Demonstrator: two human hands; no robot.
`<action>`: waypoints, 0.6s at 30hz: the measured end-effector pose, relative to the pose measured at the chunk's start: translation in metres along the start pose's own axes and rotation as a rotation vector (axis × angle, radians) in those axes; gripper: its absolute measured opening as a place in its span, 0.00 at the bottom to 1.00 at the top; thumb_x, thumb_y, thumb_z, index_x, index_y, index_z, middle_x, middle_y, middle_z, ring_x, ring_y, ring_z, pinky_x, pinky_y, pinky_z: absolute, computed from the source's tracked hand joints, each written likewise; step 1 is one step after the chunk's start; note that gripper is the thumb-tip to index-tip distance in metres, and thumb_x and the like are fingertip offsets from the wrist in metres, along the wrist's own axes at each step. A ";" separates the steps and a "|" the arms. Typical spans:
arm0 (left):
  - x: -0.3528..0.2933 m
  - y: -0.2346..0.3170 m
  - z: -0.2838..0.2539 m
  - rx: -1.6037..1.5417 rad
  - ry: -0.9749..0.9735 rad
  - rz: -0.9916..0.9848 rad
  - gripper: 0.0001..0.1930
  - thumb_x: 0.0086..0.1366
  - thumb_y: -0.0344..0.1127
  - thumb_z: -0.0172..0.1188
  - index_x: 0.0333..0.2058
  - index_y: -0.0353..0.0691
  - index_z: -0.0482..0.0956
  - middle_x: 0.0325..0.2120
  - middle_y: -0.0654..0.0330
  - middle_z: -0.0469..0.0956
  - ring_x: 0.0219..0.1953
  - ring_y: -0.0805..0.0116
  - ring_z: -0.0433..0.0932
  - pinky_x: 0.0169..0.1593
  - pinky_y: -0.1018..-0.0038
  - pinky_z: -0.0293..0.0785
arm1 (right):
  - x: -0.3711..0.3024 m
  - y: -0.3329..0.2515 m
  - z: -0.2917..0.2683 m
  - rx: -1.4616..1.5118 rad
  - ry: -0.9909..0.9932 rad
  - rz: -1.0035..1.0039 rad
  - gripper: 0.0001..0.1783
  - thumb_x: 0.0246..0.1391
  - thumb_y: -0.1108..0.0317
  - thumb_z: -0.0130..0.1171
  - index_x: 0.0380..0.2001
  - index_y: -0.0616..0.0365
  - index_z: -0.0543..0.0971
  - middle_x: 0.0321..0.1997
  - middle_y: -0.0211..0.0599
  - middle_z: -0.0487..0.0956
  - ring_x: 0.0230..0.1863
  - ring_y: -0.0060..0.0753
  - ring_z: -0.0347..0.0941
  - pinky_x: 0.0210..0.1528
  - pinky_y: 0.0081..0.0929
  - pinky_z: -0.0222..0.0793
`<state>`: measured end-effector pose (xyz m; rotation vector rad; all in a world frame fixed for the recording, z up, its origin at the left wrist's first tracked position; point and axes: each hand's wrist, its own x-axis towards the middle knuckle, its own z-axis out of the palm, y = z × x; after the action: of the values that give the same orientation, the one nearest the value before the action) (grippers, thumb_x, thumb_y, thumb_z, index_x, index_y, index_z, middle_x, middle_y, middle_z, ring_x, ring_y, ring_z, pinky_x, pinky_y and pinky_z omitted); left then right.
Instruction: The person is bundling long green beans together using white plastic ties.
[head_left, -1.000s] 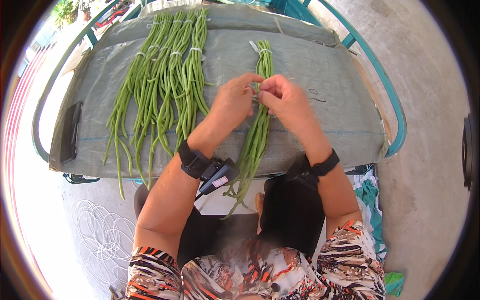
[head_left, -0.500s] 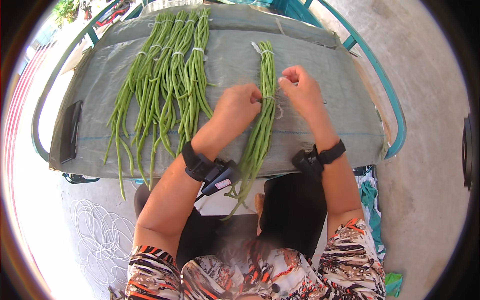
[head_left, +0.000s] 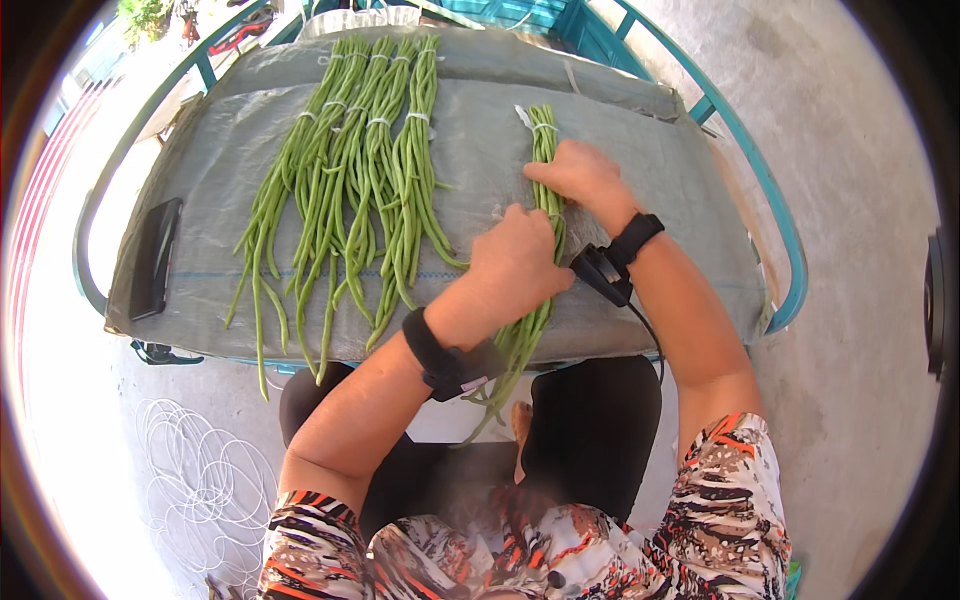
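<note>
A bunch of long green beans (head_left: 543, 148) lies right of centre on the grey cloth (head_left: 640, 140), with a white tie near its top and another tie lower down. My left hand (head_left: 512, 255) is closed round its middle, the thumb on the right side. Higher up, my right hand (head_left: 582, 175) is closed on the same bunch just below the upper tie. Parts of the beans are hidden under both hands, and their loose tails hang over the near edge. Several tied bean bunches (head_left: 365, 170) lie side by side at the left.
A black phone-like slab (head_left: 157, 258) lies at the cloth's left edge. Curved teal rails (head_left: 793, 265) flank the cloth-covered surface. Below left, a tangle of white cord (head_left: 200, 490) is on the floor. My wrists carry black strapped devices (head_left: 600, 270).
My right hand has come left from beside the bunch onto its upper part. My left hand has slid lower and wrapped round the middle. The whole view has shifted slightly.
</note>
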<state>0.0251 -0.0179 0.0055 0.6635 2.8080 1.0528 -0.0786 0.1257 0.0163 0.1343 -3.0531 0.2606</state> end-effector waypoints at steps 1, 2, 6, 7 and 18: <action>-0.001 0.001 0.002 -0.002 0.012 -0.030 0.27 0.46 0.47 0.65 0.36 0.29 0.68 0.34 0.42 0.71 0.38 0.45 0.74 0.42 0.59 0.71 | 0.002 -0.005 -0.005 0.062 -0.078 0.077 0.29 0.42 0.43 0.57 0.16 0.64 0.76 0.14 0.41 0.73 0.18 0.33 0.73 0.20 0.28 0.66; 0.000 0.001 0.003 -0.002 0.021 -0.031 0.27 0.46 0.47 0.65 0.36 0.29 0.68 0.34 0.42 0.71 0.38 0.45 0.74 0.42 0.59 0.71 | 0.004 -0.010 -0.008 0.123 -0.155 0.154 0.27 0.40 0.46 0.59 0.19 0.65 0.78 0.16 0.41 0.74 0.20 0.31 0.74 0.23 0.30 0.67; 0.002 -0.004 0.004 -0.071 0.096 -0.070 0.27 0.43 0.42 0.66 0.35 0.28 0.67 0.33 0.41 0.73 0.37 0.44 0.75 0.40 0.60 0.72 | 0.001 0.000 -0.005 0.563 -0.221 0.240 0.20 0.40 0.53 0.61 0.20 0.62 0.78 0.17 0.36 0.73 0.22 0.28 0.72 0.24 0.28 0.64; 0.002 -0.005 0.003 -0.108 0.106 -0.065 0.26 0.42 0.41 0.66 0.34 0.27 0.68 0.32 0.40 0.74 0.36 0.44 0.75 0.39 0.60 0.72 | 0.000 0.001 -0.002 0.748 -0.218 0.310 0.17 0.40 0.55 0.61 0.21 0.61 0.77 0.16 0.33 0.72 0.21 0.26 0.70 0.22 0.26 0.62; 0.006 -0.021 -0.003 -0.509 0.040 0.018 0.19 0.45 0.40 0.60 0.26 0.24 0.73 0.23 0.44 0.75 0.28 0.53 0.75 0.34 0.64 0.71 | -0.005 -0.002 -0.009 1.393 -0.372 0.412 0.08 0.48 0.60 0.59 0.26 0.51 0.75 0.21 0.24 0.76 0.20 0.21 0.72 0.21 0.24 0.70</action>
<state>0.0109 -0.0315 -0.0049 0.6076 2.4009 1.7064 -0.0732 0.1260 0.0246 -0.4163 -2.4618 2.4712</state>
